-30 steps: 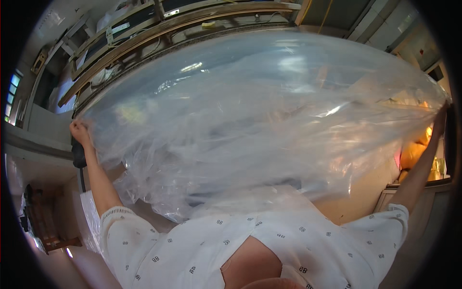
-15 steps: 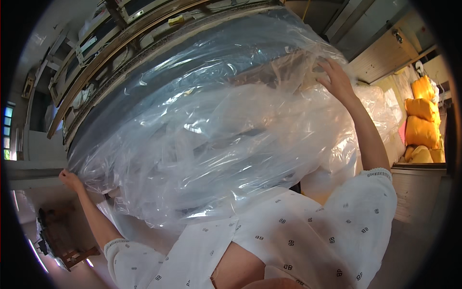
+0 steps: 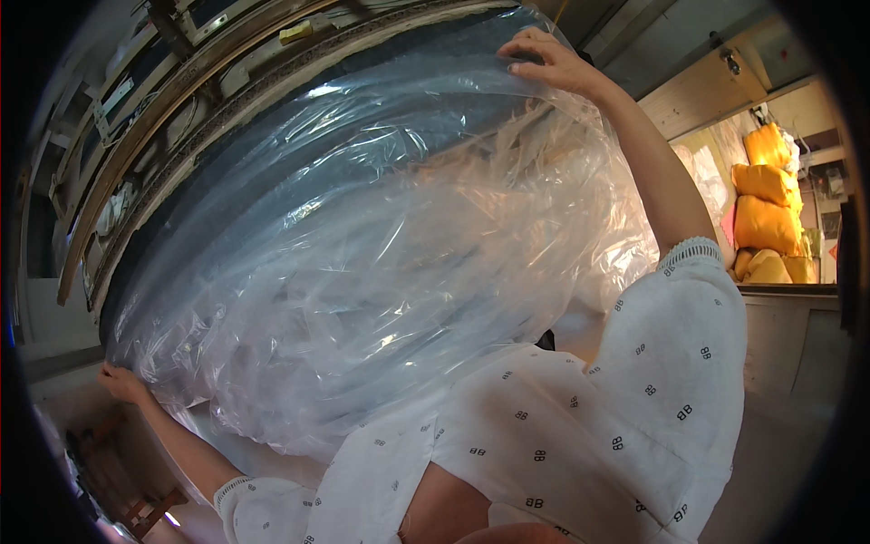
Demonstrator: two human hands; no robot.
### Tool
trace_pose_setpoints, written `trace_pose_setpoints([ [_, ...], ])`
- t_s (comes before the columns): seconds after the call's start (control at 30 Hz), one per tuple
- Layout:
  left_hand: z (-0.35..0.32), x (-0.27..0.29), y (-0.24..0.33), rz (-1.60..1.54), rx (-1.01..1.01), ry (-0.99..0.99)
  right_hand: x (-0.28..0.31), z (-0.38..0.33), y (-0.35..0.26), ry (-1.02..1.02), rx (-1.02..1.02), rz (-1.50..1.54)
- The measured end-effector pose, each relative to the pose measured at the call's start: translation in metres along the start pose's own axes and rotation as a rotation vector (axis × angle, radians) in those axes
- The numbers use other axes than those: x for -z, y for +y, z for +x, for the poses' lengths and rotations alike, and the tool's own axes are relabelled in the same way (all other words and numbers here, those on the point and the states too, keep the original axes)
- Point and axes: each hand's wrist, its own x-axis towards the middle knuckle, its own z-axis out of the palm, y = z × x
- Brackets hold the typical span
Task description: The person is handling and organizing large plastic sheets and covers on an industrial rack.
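A large sheet of clear plastic film (image 3: 362,245) spreads in front of me, smooth and bluish on the far side, crumpled and whitish nearer my body. At its left corner, my left hand (image 3: 122,384) is closed on the film's edge. Stretched out to the far right corner, my right hand (image 3: 555,65) rests on or just over the film. Its fingers are bent, with a gap between them and the thumb. A brownish area (image 3: 453,159) shows through the film below that hand. Beneath the film lies a dark, flat surface (image 3: 236,163), mostly covered.
Long wooden rails and a machine frame (image 3: 136,136) run along the far left, with a small yellow object (image 3: 295,34) on it. Stacked orange-yellow bundles (image 3: 768,204) stand at the right beyond a ledge. A wooden panel (image 3: 702,95) is at the back right.
My right hand has moved away from me and to the left, up to the film's far corner. The film's far side looks more stretched. My left hand stays at the left corner, slightly lower in view.
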Motion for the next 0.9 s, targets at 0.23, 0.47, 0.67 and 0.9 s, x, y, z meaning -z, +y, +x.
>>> trace_pose_setpoints([
  [0.23, 0.004, -0.004, -0.018, 0.030, -0.048, 0.039, 0.017, 0.024, -0.031, -0.469, -0.321, 0.555],
  [0.47, 0.006, 0.003, -0.028, 0.054, -0.029, 0.004, 0.038, 0.043, -0.028, -0.580, -0.417, 0.919],
  [0.67, 0.010, 0.005, -0.029, 0.043, 0.016, 0.016, 0.018, 0.068, -0.019, -0.316, -0.366, 0.505],
  [0.9, 0.018, 0.097, -0.055, -0.837, 0.518, -0.306, -0.059, 0.084, -0.011, 0.000, -0.051, 0.273],
])
